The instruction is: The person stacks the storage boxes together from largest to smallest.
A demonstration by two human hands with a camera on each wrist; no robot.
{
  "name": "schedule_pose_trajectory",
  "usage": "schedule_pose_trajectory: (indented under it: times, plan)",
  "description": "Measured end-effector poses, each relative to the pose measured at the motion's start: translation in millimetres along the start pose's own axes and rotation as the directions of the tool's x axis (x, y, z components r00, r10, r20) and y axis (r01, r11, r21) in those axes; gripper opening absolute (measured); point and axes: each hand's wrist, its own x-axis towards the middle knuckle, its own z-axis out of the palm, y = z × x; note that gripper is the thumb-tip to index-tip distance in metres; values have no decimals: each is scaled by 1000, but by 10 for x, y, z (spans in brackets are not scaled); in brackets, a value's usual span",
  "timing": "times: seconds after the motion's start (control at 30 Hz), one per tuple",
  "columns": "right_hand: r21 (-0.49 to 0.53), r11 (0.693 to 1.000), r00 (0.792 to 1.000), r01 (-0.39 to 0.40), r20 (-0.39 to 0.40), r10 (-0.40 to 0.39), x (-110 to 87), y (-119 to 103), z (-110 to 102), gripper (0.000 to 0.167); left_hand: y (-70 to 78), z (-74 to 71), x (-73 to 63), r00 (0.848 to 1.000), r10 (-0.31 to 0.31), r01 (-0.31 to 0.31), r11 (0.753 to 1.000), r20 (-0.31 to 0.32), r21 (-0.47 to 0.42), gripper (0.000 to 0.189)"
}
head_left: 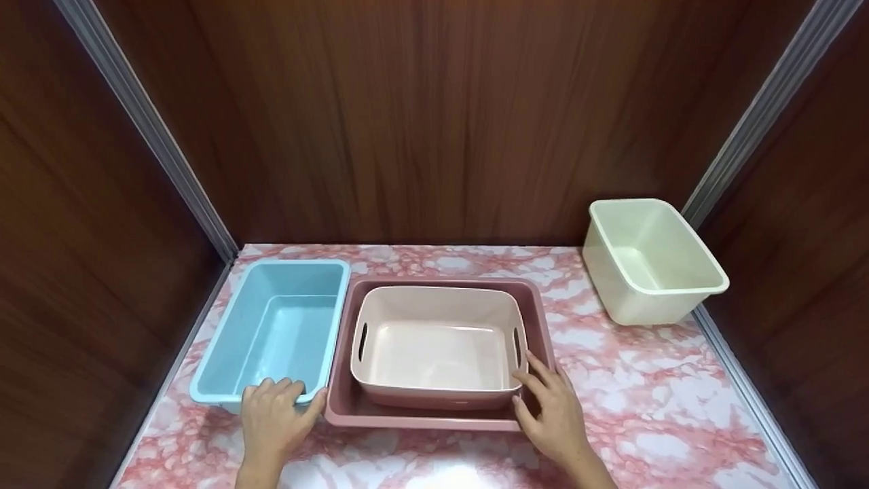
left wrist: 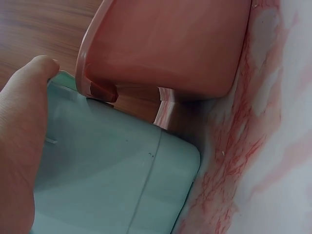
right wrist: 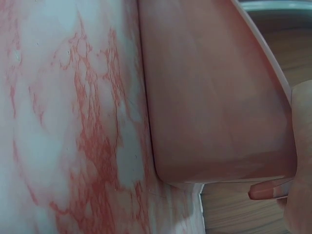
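A light blue plastic bin [head_left: 288,339] stands on the left, and my left hand [head_left: 271,414] grips its near rim with the fingers curled over the edge. The left thumb lies at the bin's near right corner, close to the dark pink bin [head_left: 434,422]. Inside that dark pink bin sits a smaller pale pink basket [head_left: 441,353] with slot handles in its ends. My right hand [head_left: 553,414] pinches the basket's near right corner, index finger over the rim and thumb outside it. In the right wrist view the dark pink bin's wall [right wrist: 219,97] fills the middle.
A cream-coloured bin [head_left: 655,272] stands at the back right, apart from the others. The tabletop [head_left: 652,394] has a red and white marbled pattern. Dark wood-look panels [head_left: 407,122] enclose it at the back and both sides, with metal strips [head_left: 753,401] along the corners.
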Motion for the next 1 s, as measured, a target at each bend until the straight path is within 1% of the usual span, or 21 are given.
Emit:
schedule_pose_trajectory:
  times: [0.23,0.43,0.7,1.0]
  plan:
    - [1,1000,1000,9,3,-9,-1,9,-3,36,15,-8,-7,999,25,-25,1000,-48,6,41]
    - [4,1000,1000,0,7,0,-4,-6,-5,37,1,-15,-12,999,22,-21,1000,-42,4,41]
    - [5,1000,1000,-3,10,3,23,-19,-18,35,-1,-16,-14,998,21,-20,1000,-55,5,41]
    - [5,1000,1000,-11,21,11,-6,-12,0,35,8,-38,-79,997,27,-26,1000,-75,9,41]
